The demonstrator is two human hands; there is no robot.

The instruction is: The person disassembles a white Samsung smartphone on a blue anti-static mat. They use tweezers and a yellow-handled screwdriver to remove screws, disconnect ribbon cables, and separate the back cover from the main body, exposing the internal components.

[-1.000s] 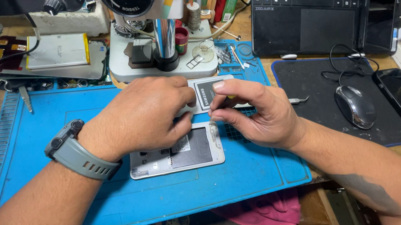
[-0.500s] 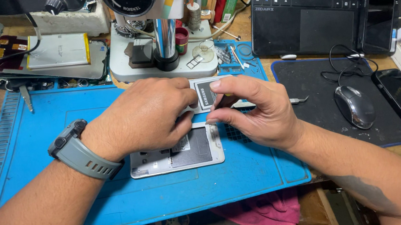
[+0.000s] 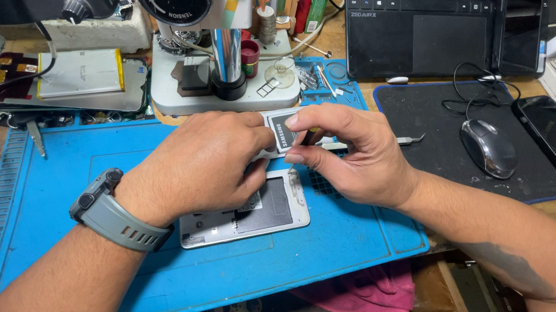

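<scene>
Blue work mat covers the bench, giving you a padded, non-slip base. On it lies the opened white phone, back side up, cavity exposed, placed square before you so both hands reach it. Your left hand presses down on its upper edge, fingers curled, pinning it steady. Your right hand pinches a thin tool narrowly between thumb and forefinger, tip aimed at the phone's top corner. The grey battery rests just behind your fingers.
</scene>
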